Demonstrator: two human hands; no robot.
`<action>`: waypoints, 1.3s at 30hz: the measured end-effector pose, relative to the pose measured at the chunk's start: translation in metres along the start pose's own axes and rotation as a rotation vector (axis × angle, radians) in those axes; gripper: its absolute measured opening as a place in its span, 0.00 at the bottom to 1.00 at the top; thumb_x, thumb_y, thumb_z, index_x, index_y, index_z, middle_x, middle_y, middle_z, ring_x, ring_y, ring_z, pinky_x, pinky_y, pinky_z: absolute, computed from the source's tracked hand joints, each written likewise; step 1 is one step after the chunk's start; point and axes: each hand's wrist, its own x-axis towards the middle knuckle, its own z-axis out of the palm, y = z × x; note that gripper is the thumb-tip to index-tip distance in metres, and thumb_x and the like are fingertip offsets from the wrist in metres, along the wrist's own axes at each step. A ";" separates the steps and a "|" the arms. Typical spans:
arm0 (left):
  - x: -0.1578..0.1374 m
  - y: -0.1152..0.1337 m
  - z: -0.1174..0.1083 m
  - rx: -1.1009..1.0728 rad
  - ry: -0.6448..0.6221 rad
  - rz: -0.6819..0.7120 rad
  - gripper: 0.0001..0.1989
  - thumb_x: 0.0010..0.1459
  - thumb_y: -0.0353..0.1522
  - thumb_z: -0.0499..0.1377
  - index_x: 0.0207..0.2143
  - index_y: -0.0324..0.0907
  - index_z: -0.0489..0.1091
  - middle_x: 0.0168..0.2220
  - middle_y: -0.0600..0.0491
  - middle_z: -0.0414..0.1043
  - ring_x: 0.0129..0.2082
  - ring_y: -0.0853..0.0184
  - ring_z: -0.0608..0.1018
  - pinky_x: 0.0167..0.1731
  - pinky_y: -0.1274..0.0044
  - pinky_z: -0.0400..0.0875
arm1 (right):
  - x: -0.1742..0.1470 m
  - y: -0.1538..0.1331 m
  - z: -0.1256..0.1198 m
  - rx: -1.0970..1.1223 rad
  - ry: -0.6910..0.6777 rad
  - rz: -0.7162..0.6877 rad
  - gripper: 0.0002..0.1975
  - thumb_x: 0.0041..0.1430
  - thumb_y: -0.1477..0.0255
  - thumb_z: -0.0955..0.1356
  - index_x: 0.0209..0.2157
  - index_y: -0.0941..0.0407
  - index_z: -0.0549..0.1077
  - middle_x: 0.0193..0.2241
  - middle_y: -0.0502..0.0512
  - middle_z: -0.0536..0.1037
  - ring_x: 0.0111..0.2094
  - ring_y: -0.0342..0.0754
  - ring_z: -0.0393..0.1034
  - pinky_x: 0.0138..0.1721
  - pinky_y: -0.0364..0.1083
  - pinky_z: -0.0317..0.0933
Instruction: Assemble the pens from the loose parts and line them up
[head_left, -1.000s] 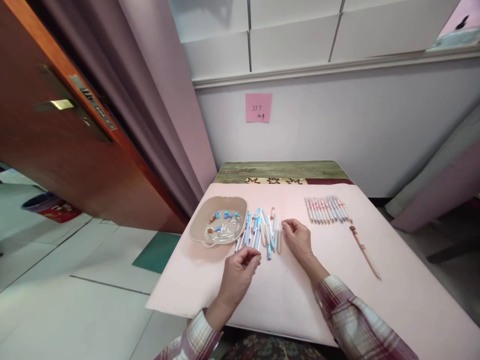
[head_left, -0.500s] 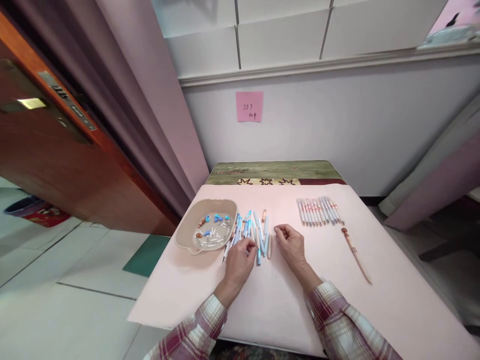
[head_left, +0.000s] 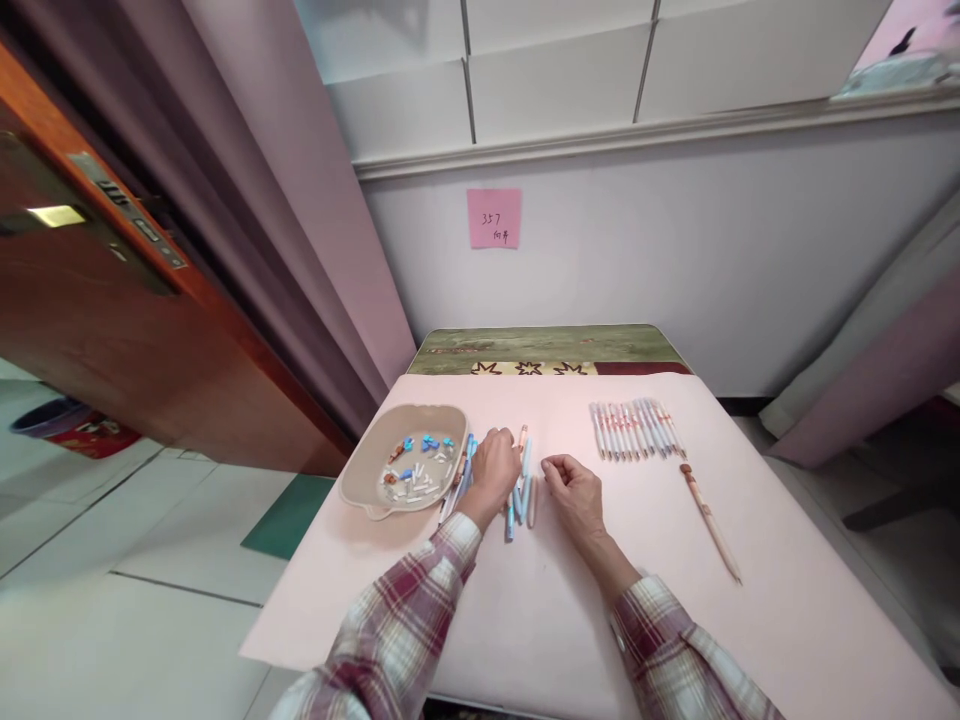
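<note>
Pens (head_left: 526, 490) lay loose and crossed on the pink sheet (head_left: 540, 620) over the table (head_left: 555, 343), roughly midway between its left and right edges, several hidden by the left hand (head_left: 493, 470). That hand reached over them, fingers bent downward; its fingertips were out of sight, so whether it gripped a pen could not be told. The right hand (head_left: 576, 492) rested just beside them, fingers curled and thumb close to the index tip, with nothing visible in its grasp, though a small piece could have been concealed.

Crossed barrels seemed the main hazard: drawing one out could have rolled its neighbours toward the table's near edge. The basin (head_left: 351, 485) stood by the left edge, close against the loose pens, so a stray knuckle or sleeve might have tipped it and scattered the small pieces (head_left: 420, 488) inside. Toward the far right corner, the row of pens (head_left: 634, 430) looked easily knocked askew by a careless sweep; the single pen (head_left: 709, 520), slanting nearer the right edge, might have rolled if bumped.
</note>
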 end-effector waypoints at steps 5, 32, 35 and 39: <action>0.022 0.003 0.017 0.079 -0.059 -0.060 0.10 0.59 0.30 0.54 0.38 0.37 0.74 0.41 0.41 0.74 0.41 0.59 0.77 0.39 0.72 0.67 | 0.003 0.001 -0.001 -0.009 0.009 -0.008 0.15 0.56 0.59 0.66 0.29 0.56 0.76 0.22 0.51 0.76 0.23 0.45 0.67 0.27 0.42 0.60; -0.020 0.031 -0.009 -0.183 0.011 -0.167 0.10 0.55 0.35 0.56 0.35 0.42 0.75 0.35 0.46 0.79 0.37 0.60 0.79 0.34 0.75 0.65 | 0.004 0.000 -0.007 -0.250 0.139 -0.529 0.16 0.62 0.70 0.65 0.50 0.51 0.74 0.46 0.59 0.76 0.35 0.46 0.73 0.36 0.46 0.69; -0.037 0.026 -0.014 -0.349 -0.074 -0.203 0.08 0.51 0.36 0.59 0.28 0.42 0.74 0.28 0.50 0.78 0.29 0.63 0.78 0.27 0.76 0.62 | 0.004 0.000 -0.008 -0.319 0.065 -0.741 0.15 0.62 0.74 0.64 0.48 0.49 0.75 0.48 0.58 0.75 0.45 0.50 0.72 0.45 0.49 0.69; -0.046 0.016 -0.012 -0.430 -0.110 -0.253 0.05 0.47 0.33 0.59 0.24 0.41 0.72 0.23 0.53 0.75 0.25 0.66 0.75 0.23 0.78 0.59 | 0.001 0.003 -0.007 -0.296 -0.049 -0.805 0.15 0.63 0.74 0.65 0.49 0.49 0.75 0.44 0.58 0.78 0.45 0.50 0.73 0.48 0.50 0.69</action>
